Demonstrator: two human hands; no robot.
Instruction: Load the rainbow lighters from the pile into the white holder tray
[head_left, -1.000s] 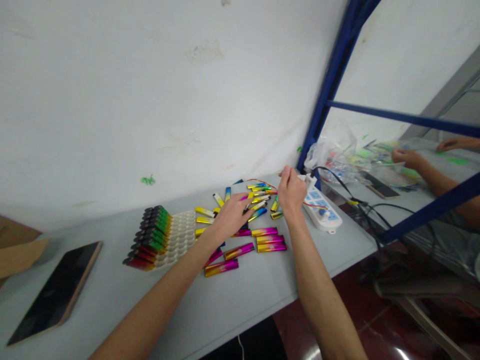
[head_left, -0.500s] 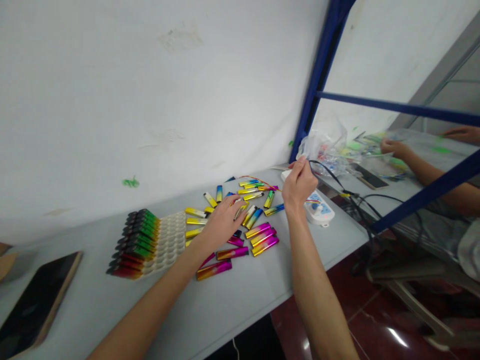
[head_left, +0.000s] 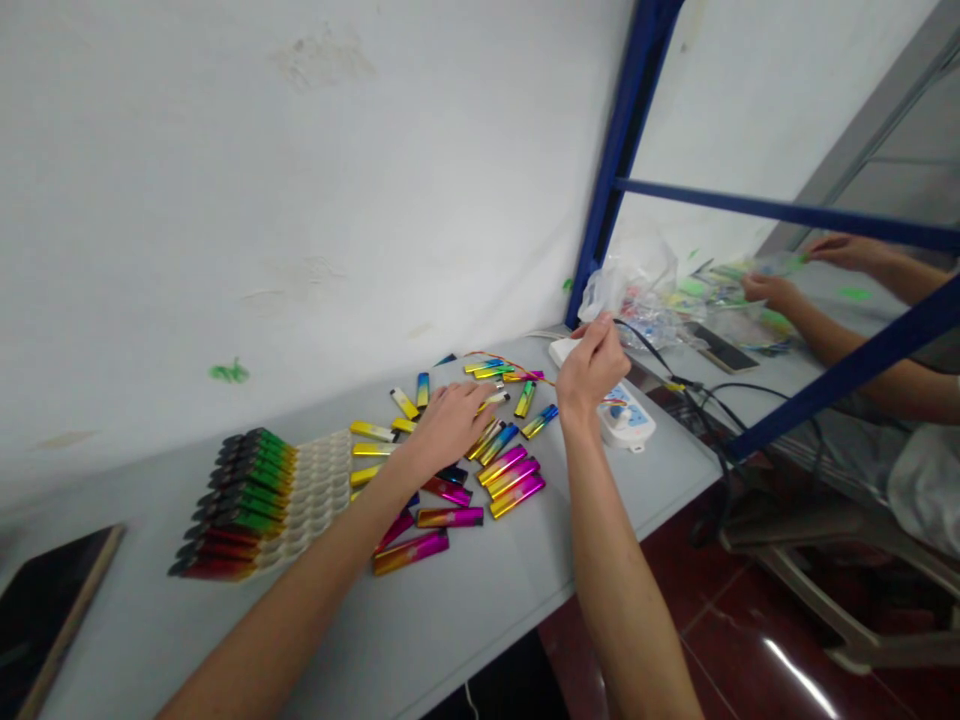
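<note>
Wall: white (head_left: 300, 250), scuffed, standing behind everything.
Counter: grey (head_left: 487, 620), running along the wall and carrying the tubes, the tray and the power strip.
Frame: blue metal (head_left: 600, 210), upright at the counter's far right; beyond it, another person's hands (head_left: 771, 290) are over a second surface.
Tray: pale and pocketed (head_left: 321, 475), left of both hands; its left part bears rows of black-ended tubes (head_left: 247, 495), green-yellow and red-yellow, while its right pockets are bare.
Dark slab: flat (head_left: 41, 625) on the counter at the far left, cut by the picture's edge.
Power strip: white with blue sockets (head_left: 630, 425), just beside the right grip and partly hidden by it.
Right grip: fingertips drawn together (head_left: 595, 370), to the right of the loose tubes; whether anything is pinched there is hidden.
Left grip: palm down (head_left: 450, 420), fingers reaching in among the loose tubes; I cannot tell whether it grasps one.
Loose tubes: shiny (head_left: 450, 517), lying around and below the left grip, some partly covered by it; three magenta-yellow ones (head_left: 512, 480) lie side by side between the two hands.
Pale-ended tube: (head_left: 497, 399) right at the left fingertips.
Wires: thin, red and yellow (head_left: 517, 366), passing behind the right grip.
</note>
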